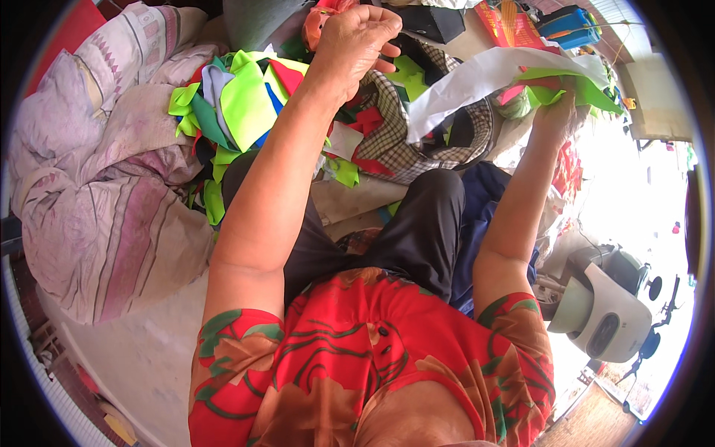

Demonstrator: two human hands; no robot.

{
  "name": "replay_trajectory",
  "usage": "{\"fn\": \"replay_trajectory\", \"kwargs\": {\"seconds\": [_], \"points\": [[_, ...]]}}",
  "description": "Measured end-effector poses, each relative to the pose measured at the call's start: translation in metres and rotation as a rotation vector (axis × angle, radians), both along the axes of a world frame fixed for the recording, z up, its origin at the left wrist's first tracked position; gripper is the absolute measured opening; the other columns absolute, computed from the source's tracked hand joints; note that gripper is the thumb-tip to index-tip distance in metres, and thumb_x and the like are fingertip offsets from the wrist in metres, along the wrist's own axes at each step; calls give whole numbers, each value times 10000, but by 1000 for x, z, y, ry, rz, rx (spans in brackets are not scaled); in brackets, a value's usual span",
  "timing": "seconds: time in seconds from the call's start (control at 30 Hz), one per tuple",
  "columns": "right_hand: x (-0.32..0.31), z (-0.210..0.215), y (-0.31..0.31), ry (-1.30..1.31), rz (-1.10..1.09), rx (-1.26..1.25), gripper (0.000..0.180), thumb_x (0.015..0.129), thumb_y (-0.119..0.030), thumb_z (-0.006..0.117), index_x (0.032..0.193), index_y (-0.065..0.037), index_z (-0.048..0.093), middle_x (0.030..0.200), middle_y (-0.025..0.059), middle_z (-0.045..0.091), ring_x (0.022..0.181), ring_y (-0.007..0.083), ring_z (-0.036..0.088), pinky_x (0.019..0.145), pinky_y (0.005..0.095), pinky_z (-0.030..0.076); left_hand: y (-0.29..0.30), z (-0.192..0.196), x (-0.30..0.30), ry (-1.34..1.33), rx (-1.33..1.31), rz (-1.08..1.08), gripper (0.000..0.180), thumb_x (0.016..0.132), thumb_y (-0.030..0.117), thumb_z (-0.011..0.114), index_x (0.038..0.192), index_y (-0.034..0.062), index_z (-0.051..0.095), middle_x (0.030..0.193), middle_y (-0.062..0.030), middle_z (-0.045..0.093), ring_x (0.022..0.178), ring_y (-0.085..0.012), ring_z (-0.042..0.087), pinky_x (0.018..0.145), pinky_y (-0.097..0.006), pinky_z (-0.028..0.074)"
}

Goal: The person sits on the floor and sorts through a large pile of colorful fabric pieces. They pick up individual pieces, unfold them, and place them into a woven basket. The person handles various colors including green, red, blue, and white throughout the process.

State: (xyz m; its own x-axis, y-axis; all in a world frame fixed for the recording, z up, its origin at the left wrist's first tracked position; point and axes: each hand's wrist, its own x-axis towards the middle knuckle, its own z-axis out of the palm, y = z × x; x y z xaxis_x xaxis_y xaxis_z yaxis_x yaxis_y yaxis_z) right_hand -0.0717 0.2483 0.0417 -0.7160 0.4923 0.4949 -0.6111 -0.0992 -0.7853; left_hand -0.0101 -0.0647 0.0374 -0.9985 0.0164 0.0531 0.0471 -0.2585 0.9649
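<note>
My left hand (356, 46) is raised at the top middle, beside an orange-red crumpled thing (319, 24). Its fingers are loosely bent with gaps between them, and nothing shows in them. At the upper right my right hand (560, 119) is closed on fabric scraps: a long white strip (465, 86) that trails to the left, and a bright green piece (596, 95). Between my arms stands a checked cloth bag (398, 153) with coloured scraps inside. A pile of lime, green, red and blue scraps (249, 100) lies left of my left forearm.
Bundled patterned cloth (112, 223) fills the left side. Dark blue fabric (480, 223) lies beside my right knee. A white and grey machine (611, 313) stands at the right. Red packaging (510, 26) and a blue container (570, 28) are at the far right.
</note>
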Motion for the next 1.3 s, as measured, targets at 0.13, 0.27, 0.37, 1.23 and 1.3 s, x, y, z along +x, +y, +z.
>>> {"fn": "replay_trajectory", "kwargs": {"seconds": [0.13,0.27,0.37,1.23,1.3], "points": [[-15,-41,9,-180,-118,261,259,791,-104,697,1013,-14,598,886,45,632,750,145,592,672,259,483,-6,2,-2,14,13,89,277,853,253,643,996,18,615,859,-71,657,713,-121,620,601,-245,533],[-27,-121,43,-564,-128,903,405,750,-254,727,1104,-99,601,929,114,649,769,221,624,728,335,489,-6,9,-6,-35,138,121,180,886,180,572,971,23,550,789,-45,581,614,-104,584,486,-216,505],[-12,-163,29,-801,188,1414,441,730,-355,691,1119,-157,626,976,140,660,889,313,633,787,392,483,-13,12,-5,-46,145,166,169,887,172,568,959,20,552,774,-47,581,605,-96,579,492,-204,500],[13,-294,-290,-779,723,1095,769,647,-274,751,1318,-63,441,875,136,659,808,245,642,735,359,494,31,-4,15,119,-504,-19,123,753,160,638,713,45,652,694,-168,639,687,-321,644,674,-396,509],[10,-293,-294,-677,613,1102,661,663,-276,733,1250,-65,514,842,131,656,773,232,640,723,358,493,31,-4,15,140,-513,1,127,750,164,642,699,47,649,677,-161,635,667,-322,642,660,-398,508]]}}
